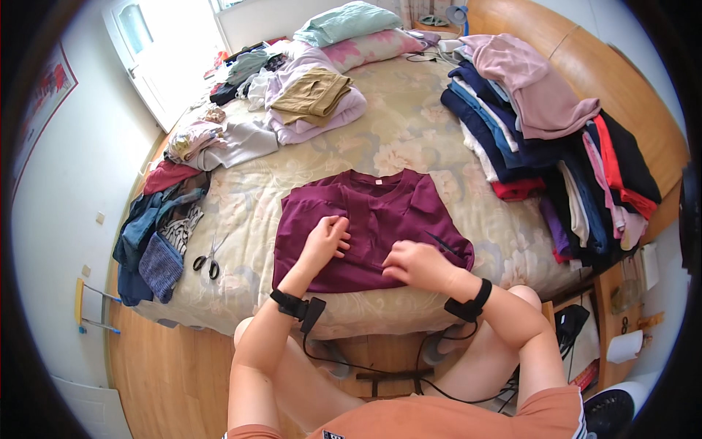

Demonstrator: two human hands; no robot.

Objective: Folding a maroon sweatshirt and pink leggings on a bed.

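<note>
A maroon garment [329, 269] with a round neckline lies partly folded on the bed in front of me. Its collar, with a small pale label inside, points away from me. My left hand [327, 240] is over the left middle of the garment, its fingers loosely curled and apart, with no cloth seen between them. Lower and to the right, my right hand [414, 264] is at the garment's near part with its fingers bent down. Its fingertips are partly hidden, so any pinch of cloth cannot be made out. Both wrists wear black straps with cables.
Black-handled scissors [207, 266] lie on the bedspread [241, 219] to the left. Piled clothes [148, 230] line the left edge. Khaki trousers [312, 96] rest on a lilac quilt [351, 107] farther back. Tall folded stacks [493, 126] stand right, by the wooden headboard [603, 71]. Cables [356, 363] cross my lap.
</note>
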